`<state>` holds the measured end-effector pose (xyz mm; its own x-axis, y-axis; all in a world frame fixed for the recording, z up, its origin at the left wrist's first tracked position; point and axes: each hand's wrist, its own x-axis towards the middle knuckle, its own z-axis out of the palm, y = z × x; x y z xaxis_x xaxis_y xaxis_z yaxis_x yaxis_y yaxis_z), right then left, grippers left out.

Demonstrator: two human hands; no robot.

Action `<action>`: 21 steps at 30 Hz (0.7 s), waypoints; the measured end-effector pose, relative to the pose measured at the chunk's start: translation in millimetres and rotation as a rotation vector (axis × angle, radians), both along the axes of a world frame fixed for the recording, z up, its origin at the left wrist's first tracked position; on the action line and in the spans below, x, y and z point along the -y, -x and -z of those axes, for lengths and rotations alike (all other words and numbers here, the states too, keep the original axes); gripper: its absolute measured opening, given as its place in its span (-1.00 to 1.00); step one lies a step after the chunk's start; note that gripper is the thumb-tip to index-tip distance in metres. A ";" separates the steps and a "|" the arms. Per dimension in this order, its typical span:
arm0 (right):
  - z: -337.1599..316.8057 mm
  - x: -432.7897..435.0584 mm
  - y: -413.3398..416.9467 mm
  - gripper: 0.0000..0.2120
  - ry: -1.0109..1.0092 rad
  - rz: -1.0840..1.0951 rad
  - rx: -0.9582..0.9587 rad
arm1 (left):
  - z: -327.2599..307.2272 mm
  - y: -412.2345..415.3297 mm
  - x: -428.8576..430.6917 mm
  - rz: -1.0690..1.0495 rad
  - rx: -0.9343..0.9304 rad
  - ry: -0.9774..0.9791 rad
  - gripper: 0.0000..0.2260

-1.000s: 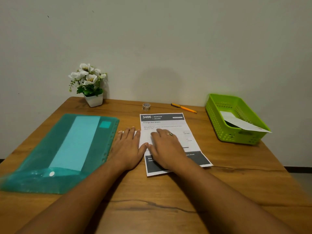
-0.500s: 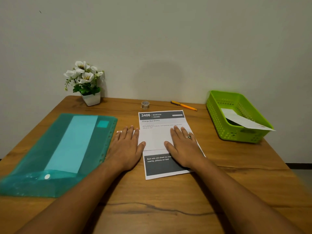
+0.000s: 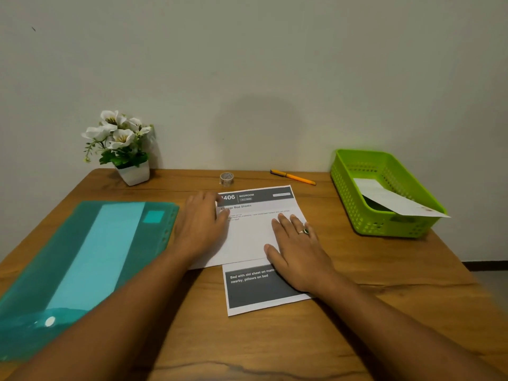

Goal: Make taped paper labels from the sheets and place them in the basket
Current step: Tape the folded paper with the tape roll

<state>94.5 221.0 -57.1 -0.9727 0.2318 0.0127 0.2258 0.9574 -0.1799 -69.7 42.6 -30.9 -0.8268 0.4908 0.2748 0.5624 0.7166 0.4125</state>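
Two hands [image 3: 200, 229] [image 3: 299, 254], two sheets [image 3: 253, 237] [image 3: 390, 199]; one each: basket [image 3: 384, 226], tape roll [image 3: 226, 179], pen [image 3: 292, 177], folder [image 3: 82, 265], plant [image 3: 121, 144].

Folder [image 3: 82, 259] lay left of the sheet [image 3: 255, 237], basket [image 3: 368, 215] to its right, tape roll [image 3: 226, 179], pen [image 3: 292, 177] and plant [image 3: 123, 149] behind it.

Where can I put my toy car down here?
The table is bare in front of the green basket, beside the right hand, and at the back between the flower pot and the tape roll. Crowded: the middle, where the left hand rests on the printed sheet, and the left, under the teal folder.
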 end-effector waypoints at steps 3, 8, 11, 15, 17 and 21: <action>2.2 -0.2 0.3 -0.22 -0.012 0.003 -0.003 | -9.8 32.7 -24.4 -0.041 0.031 0.002 -0.74; 3.7 -1.2 2.2 -0.32 -0.016 0.009 -0.012 | -13.6 69.1 -59.7 -0.067 0.076 0.097 -0.70; 5.4 -2.0 3.2 -0.32 -0.022 0.006 -0.020 | -9.8 82.3 -70.3 -0.059 0.082 0.156 -0.80; 6.6 -3.4 1.7 -0.32 -0.016 0.003 -0.028 | -14.2 83.0 -71.7 -0.057 0.079 0.125 -0.81; 6.8 -3.4 1.1 -0.32 -0.013 0.002 -0.028 | -19.0 75.3 -67.0 -0.039 0.044 0.063 -0.77; 6.4 -3.5 2.2 -0.32 -0.002 0.002 -0.028 | -24.7 41.5 -52.9 0.054 0.000 -0.086 -0.78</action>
<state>92.3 224.5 -63.5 -0.9714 0.2339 0.0407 0.2227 0.9573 -0.1845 -111.3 95.5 -6.2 -0.8001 0.5088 0.3178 0.5989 0.6474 0.4713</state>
